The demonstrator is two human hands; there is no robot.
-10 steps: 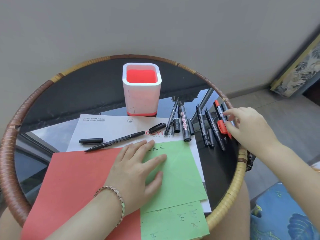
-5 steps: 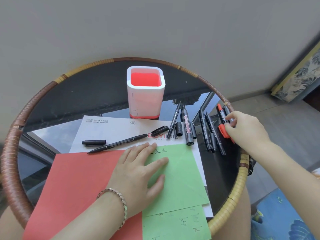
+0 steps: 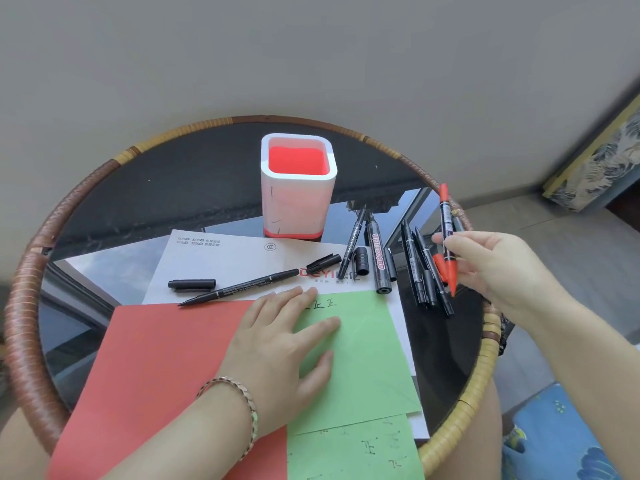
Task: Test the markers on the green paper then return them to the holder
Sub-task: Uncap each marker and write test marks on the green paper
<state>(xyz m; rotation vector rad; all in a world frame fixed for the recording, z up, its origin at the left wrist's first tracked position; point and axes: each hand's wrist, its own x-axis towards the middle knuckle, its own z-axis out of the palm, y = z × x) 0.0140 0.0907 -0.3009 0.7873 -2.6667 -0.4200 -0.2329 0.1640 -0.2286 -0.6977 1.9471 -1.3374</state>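
My right hand (image 3: 498,268) holds a red-capped marker (image 3: 446,223) lifted above the table's right side, pinched between thumb and fingers. My left hand (image 3: 277,348) lies flat, fingers spread, on the green paper (image 3: 363,368), which bears a few written characters. The white holder (image 3: 298,188) with a red inside stands at the back centre. Several black markers (image 3: 420,268) lie in a loose row right of the holder. An uncapped thin black marker (image 3: 239,287) and its cap (image 3: 192,284) rest on the white sheet.
A red paper (image 3: 162,368) lies left of the green one, over a white printed sheet (image 3: 225,258). A second green sheet (image 3: 356,452) sits at the near edge. The round glass table has a woven rim (image 3: 24,306). Loose caps (image 3: 362,261) lie among the markers.
My right hand has closed on the red-capped marker and lifted it off the table. The left hand has stayed on the green paper.
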